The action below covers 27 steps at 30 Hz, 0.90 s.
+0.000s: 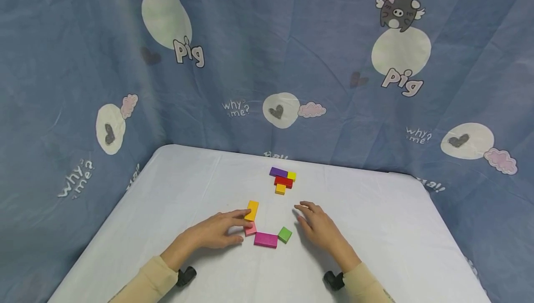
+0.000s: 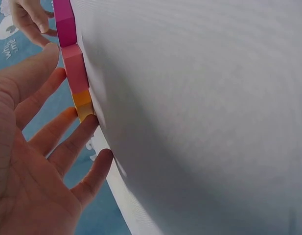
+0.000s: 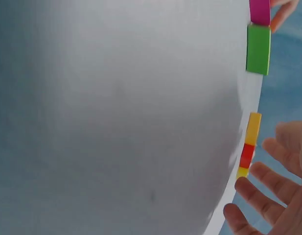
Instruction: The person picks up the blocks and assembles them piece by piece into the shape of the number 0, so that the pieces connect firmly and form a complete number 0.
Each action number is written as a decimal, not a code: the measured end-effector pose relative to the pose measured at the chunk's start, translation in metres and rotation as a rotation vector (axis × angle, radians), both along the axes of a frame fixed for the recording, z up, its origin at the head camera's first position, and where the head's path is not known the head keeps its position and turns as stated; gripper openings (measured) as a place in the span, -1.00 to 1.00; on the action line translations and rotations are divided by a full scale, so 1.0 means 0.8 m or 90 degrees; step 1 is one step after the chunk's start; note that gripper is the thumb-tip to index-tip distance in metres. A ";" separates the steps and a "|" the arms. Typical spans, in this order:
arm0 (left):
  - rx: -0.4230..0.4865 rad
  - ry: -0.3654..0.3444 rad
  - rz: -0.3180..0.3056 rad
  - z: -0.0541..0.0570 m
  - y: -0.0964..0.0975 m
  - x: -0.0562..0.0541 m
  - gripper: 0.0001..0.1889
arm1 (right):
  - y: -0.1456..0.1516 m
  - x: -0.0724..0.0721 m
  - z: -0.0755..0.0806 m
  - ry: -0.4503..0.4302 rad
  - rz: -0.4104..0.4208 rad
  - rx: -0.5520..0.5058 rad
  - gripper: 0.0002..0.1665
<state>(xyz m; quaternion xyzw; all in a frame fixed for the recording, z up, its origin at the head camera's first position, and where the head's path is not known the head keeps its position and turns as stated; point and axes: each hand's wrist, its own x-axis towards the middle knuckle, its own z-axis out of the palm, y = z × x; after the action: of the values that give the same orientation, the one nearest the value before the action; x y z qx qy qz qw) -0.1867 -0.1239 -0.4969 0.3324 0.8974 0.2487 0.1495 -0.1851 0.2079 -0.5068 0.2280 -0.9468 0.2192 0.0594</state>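
Note:
My left hand (image 1: 218,231) reaches in from the left, its fingertips touching or just over an orange block (image 1: 252,209) and a pink block (image 1: 250,230). The left wrist view shows its fingers spread beside the pink block (image 2: 76,69). A magenta block (image 1: 266,240) lies against the pink one, and a green block (image 1: 285,235) meets its right end at an angle. To the right of these, my right hand (image 1: 320,229) hovers with loosely bent fingers and holds nothing. In the right wrist view the green block (image 3: 258,50) stands apart from the fingers.
Farther back on the white table (image 1: 354,201) sits a cluster of a purple block (image 1: 278,172), a yellow block (image 1: 291,176), a red block (image 1: 283,182) and a smaller orange block (image 1: 280,189). Behind the table hangs a blue printed curtain (image 1: 250,62).

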 end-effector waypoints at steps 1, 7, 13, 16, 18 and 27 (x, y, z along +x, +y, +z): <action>0.001 0.001 -0.001 0.001 0.000 0.001 -0.52 | 0.000 -0.002 0.000 -0.006 -0.001 0.004 -0.54; 0.002 0.000 -0.001 0.002 0.000 0.002 -0.52 | 0.002 -0.017 0.001 -0.034 0.010 0.038 -0.45; -0.003 -0.006 0.006 0.002 0.000 0.001 -0.52 | 0.001 -0.033 0.005 -0.051 0.021 0.056 -0.42; -0.001 -0.007 0.004 0.000 0.000 0.000 -0.52 | 0.001 -0.040 0.005 -0.063 0.021 0.070 -0.41; 0.000 -0.007 0.002 -0.001 -0.001 -0.001 -0.52 | 0.000 -0.044 0.005 -0.068 0.024 0.078 -0.40; -0.002 -0.004 0.000 -0.002 -0.002 -0.001 -0.51 | -0.008 -0.057 0.008 -0.071 0.033 0.100 -0.35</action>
<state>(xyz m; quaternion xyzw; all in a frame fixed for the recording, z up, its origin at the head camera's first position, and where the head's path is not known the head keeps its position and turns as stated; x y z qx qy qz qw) -0.1877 -0.1252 -0.4981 0.3311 0.8973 0.2487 0.1529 -0.2306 0.2011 -0.5001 0.2438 -0.9567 0.1584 -0.0168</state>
